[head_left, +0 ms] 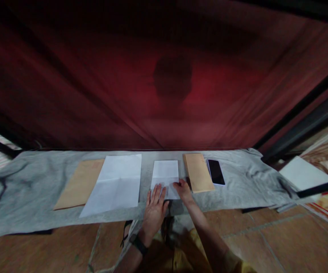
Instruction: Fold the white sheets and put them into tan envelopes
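On folded white paper (165, 170) rest both hands (154, 204) (183, 190).

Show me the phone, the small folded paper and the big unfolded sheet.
phone (216, 171), head view, middle of screen.
small folded paper (165, 170), head view, upper half.
big unfolded sheet (115, 184), head view, centre.

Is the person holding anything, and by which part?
Nothing is lifted. The left hand lies flat on the near edge of the small white sheet; the right hand touches its near right corner, grip unclear.
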The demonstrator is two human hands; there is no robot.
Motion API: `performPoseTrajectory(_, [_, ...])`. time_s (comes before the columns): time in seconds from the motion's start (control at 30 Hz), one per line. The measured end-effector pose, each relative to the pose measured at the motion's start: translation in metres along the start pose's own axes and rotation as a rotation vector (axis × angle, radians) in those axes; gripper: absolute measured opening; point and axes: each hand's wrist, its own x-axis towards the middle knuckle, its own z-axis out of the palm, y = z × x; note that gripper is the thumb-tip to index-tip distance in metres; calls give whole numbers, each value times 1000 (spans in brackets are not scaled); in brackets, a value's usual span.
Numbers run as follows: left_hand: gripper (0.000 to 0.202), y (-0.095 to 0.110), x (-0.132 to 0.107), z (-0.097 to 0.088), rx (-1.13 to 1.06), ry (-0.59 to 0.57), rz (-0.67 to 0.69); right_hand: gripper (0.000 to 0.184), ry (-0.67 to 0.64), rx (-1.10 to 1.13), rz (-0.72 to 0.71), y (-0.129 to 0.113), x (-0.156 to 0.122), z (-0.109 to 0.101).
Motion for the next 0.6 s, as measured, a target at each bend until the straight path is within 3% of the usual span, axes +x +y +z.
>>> performPoseTrajectory(0.07, [52,4,-2,0,70,-55,40,18,20,-91,-10,-1,-3,-3])
performPoseTrajectory(0.2, [53,10,-6,-1,149,-89,39,41,85,-310,-89,-5,-18,-9])
performPoseTrajectory(0.3, [54,15,-8,0,174,-103,20,46,72,-596,-375,-4,-36,-7])
performPoseTrajectory(0.4, [53,18,-9,3,178,-106,11,44,-60,-738,-606,1,-51,-1])
performPoseTrajectory(0.5, [56,17,-12,5,158,-90,15,45,-126,-829,-636,7,-60,1])
performPoseTrajectory(0.6, [59,14,-17,5,135,-44,-23,49,-96,-884,-607,14,-64,-3])
